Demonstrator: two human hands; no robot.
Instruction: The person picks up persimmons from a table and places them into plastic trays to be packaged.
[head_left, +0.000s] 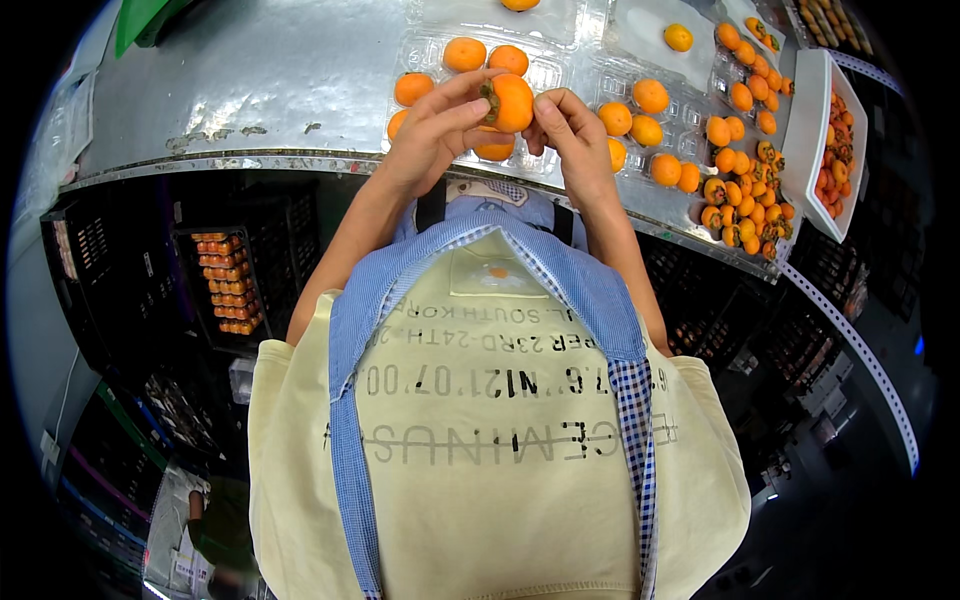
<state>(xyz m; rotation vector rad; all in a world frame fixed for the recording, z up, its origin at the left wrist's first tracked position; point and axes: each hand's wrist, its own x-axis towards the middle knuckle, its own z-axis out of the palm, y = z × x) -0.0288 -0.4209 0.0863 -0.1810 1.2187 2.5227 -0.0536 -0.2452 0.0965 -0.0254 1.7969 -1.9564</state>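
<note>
An orange persimmon (514, 103) is held up between my two hands, its green calyx turned left. My left hand (439, 127) grips it with the thumb by the calyx and fingers around the far side. At its right side are the thumb and bent fingers of my right hand (574, 135). Beneath the hands lies a clear plastic clamshell tray (553, 73) with several persimmons (464, 54) in it. Another clear tray (679, 139), to the right of my right hand, also holds several persimmons (650, 96). My hands partly hide the nearer tray.
Loose persimmons (750, 199) are heaped at the right end of the metal table (262, 82). Beyond them a white bin (806, 142) holds more fruit. A green object (142, 26) stands far left. Below the table edge, a black crate (217, 285) contains stacked packed fruit. Someone's arm (196, 506) shows lower left.
</note>
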